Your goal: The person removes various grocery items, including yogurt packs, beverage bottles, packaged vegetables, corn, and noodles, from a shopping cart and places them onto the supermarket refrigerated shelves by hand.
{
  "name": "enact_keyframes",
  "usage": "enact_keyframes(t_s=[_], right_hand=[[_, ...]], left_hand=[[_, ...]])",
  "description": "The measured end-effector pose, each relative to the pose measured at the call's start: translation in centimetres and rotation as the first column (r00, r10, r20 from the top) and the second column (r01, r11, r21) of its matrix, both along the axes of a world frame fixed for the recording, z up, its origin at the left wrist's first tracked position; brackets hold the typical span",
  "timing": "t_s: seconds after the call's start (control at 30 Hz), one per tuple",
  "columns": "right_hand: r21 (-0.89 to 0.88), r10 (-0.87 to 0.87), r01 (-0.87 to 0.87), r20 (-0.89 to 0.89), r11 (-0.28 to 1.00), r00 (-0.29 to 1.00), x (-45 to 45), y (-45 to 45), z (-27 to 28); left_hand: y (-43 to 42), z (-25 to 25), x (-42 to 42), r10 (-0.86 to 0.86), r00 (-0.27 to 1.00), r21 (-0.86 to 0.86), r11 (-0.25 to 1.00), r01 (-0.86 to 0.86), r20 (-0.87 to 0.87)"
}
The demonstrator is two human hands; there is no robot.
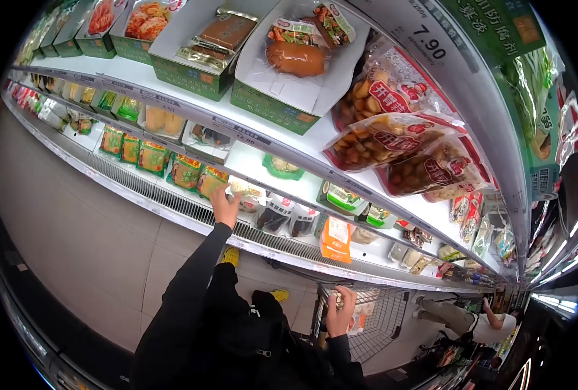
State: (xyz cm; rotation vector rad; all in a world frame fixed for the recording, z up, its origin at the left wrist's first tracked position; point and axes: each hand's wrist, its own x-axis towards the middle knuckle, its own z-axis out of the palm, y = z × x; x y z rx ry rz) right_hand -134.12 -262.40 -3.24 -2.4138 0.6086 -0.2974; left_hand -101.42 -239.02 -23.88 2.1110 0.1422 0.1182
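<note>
Refrigerated grocery display, several shelves, seen beside the shopper; left hand [225,208], one, in a black sleeve, stretched to the bottom shelf, thumb and forefinger parted, whether skin meets wrapper I cannot tell; pale film-wrapped package [251,195], one, on that shelf directly by those fingertips, between the green-and-yellow packets [152,158], standing in a row to its left, and the dark-filled clear bags [276,213] to its right; orange packet [336,239], one, upright farther right near the shelf's front edge; black ventilation grille [139,182], running along the front of the same shelf; right hand [341,312], one, held low at the near end of the wire shopping cart [390,318], fingers bent, their grip on it not something I can make out; goods in white and orange wrapping [359,318], lying inside the cart, partly behind the hand; on the upper shelf, green-sided display carton [276,107] bearing a brown vacuum-packed item [297,58], with red-and-clear pouches [399,140] leaning together to its right; price label [425,40], reading 7.90, above them; yellow shoes [230,256], a pair, on the tiled floor; another person [494,328], in a light top, farther along the aisle
</note>
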Motion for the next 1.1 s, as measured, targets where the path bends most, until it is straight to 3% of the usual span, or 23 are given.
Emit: enact_keyframes(t_s=[0.03,0.07,0.13,0.17,0.2,0.27,0.3,0.33,0.4,0.47,0.5,0.53,0.57,0.6,0.67,0.7,0.77,0.9,1.03,1.1], right_hand=[[-0.029,-0.121,0.121,-0.01,0.992,0.993,-2.4,0.3,0.7],[-0.057,-0.234,0.233,-0.012,0.971,0.972,-4.6,0.6,1.0],[-0.1,-0.288,0.28,-0.078,0.955,0.954,-9.5,1.9,0.9],[-0.173,-0.299,0.278,-0.113,0.945,0.947,-11.0,3.0,0.7],[-0.242,-0.313,0.273,-0.148,0.931,0.938,-12.7,4.0,0.4],[-0.121,-0.348,0.326,-0.33,0.938,0.878,-16.7,5.9,-1.7],[-0.046,-0.314,0.33,-0.457,0.943,0.832,-18.0,6.6,-1.9],[0.033,-0.265,0.344,-0.57,0.938,0.778,-18.8,7.1,-1.8],[-0.054,-0.309,0.331,-0.526,0.942,0.793,-20.2,8.3,-0.9],[0.131,-0.295,0.414,-0.516,0.901,0.804,-22.5,8.0,-3.1],[0.149,-0.301,0.429,-0.513,0.891,0.804,-22.5,7.4,-3.3],[0.125,-0.308,0.421,-0.503,0.899,0.807,-23.0,6.9,-4.1],[0.104,-0.315,0.422,-0.512,0.901,0.799,-24.2,7.5,-4.3],[0.077,-0.326,0.42,-0.512,0.904,0.795,-24.6,7.7,-4.3],[0.011,-0.355,0.418,-0.506,0.908,0.786,-24.3,7.8,-4.8],[-0.038,-0.373,0.406,-0.479,0.913,0.794,-23.3,8.0,-3.8],[-0.108,-0.39,0.385,-0.456,0.917,0.8,-22.0,8.0,-2.0],[-0.191,-0.445,0.404,-0.474,0.894,0.76,-21.5,8.0,-1.5],[-0.166,-0.443,0.415,-0.458,0.895,0.771,-21.5,7.6,-1.3],[-0.142,-0.425,0.409,-0.461,0.902,0.778,-21.0,7.2,-0.9]], left_hand=[[-0.1,1.3,-2.1,-0.093,0.995,-0.045,0.995,0.092,-0.027],[-0.9,2.9,-4.3,-0.178,0.98,-0.216,0.964,0.154,-0.094],[-2.4,7.5,-8.0,-0.501,0.852,-0.566,0.751,0.342,-0.151],[-3.5,9.6,-9.6,-0.632,0.768,-0.629,0.64,0.442,-0.103],[-4.5,14.5,-10.4,-0.731,0.679,-0.623,0.566,0.54,-0.075],[-6.8,23.3,-10.7,-0.839,0.509,-0.467,0.377,0.8,0.193],[-8.0,26.5,-10.6,-0.827,0.417,-0.375,0.275,0.885,0.377],[-9.0,30.9,-10.7,-0.782,0.355,-0.402,0.146,0.904,0.513],[-10.5,37.2,-11.6,-0.661,0.206,-0.354,-0.097,0.93,0.722],[-11.9,42.2,-13.0,-0.446,0.083,-0.254,-0.338,0.906,0.891],[-12.2,44.2,-13.8,-0.354,0.024,-0.186,-0.431,0.883,0.935],[-12.2,45.9,-15.2,-0.305,0.043,-0.203,-0.514,0.833,0.951],[-12.5,46.6,-16.7,-0.232,0.118,-0.231,-0.556,0.799,0.966],[-12.4,47.1,-18.0,-0.195,0.171,-0.249,-0.505,0.826,0.966],[-14.3,47.4,-19.6,0.013,0.235,-0.181,-0.597,0.781,0.972],[-14.1,47.2,-19.6,-0.006,0.237,-0.191,-0.614,0.766,0.971],[-13.2,46.9,-18.9,-0.236,0.099,-0.231,-0.64,0.733,0.967],[-14.1,47.1,-19.7,-0.269,0.208,-0.34,-0.772,0.538,0.94],[-15.0,46.8,-20.7,-0.308,0.181,-0.356,-0.762,0.541,0.934],[-15.5,46.7,-21.1,-0.331,0.151,-0.363,-0.815,0.452,0.931]])
